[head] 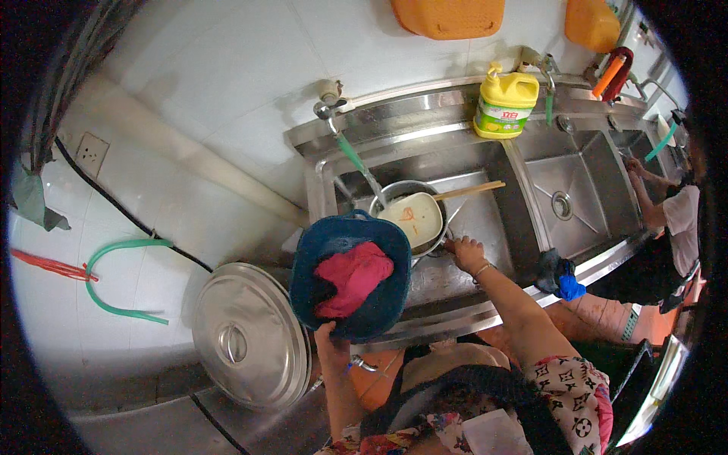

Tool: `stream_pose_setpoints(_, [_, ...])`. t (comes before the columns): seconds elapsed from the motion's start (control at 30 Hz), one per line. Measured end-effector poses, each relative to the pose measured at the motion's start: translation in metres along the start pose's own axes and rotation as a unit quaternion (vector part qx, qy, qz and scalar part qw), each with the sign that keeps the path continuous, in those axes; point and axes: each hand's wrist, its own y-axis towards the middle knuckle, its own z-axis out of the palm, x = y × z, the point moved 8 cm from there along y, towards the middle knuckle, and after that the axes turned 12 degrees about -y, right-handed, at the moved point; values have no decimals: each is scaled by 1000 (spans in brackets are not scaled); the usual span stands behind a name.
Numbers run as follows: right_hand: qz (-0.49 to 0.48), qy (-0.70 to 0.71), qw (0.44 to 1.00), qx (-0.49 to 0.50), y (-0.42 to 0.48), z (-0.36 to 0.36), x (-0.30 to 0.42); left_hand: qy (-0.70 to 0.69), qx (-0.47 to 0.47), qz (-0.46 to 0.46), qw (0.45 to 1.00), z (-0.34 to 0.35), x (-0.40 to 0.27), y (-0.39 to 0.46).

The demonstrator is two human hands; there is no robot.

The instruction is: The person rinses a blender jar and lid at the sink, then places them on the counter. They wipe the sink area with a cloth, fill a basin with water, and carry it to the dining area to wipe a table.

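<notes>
My left hand (331,336) grips the near rim of a dark blue plastic basin (352,227), tilted at the sink's near left. A pink cloth (361,273) lies in the basin beside something dark. With my right hand (467,255) I hold the handle end of a round metal pot (392,189) in the left sink bowl; the grip is partly hidden. Inside the pot rests a cream dish (420,213) with orange bits on it. Wooden chopsticks (472,190) stick out to the right. Water runs from a green hose (351,152) on the tap into the pot.
A large metal lid (244,335) leans at the left. On the sink's back ledge stands a yellow detergent jug (506,105). Dark and blue cloths (569,281) hang over the front edge. Another person's hands (634,168) are at the far right bowl.
</notes>
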Motion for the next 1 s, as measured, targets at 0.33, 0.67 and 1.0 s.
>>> stream_pose_setpoints(0.33, [-94, 645, 752, 95, 159, -125, 114, -13, -19, 45, 999, 13, -1, -12])
stream_pose_setpoints(0.67, [-146, 581, 799, 57, 175, -140, 132, 0, -31, -37, 999, 44, 10, 13])
stream_pose_setpoints(1.0, [48, 743, 661, 87, 16, -93, 25, -87, 52, -49, 994, 112, 65, 98])
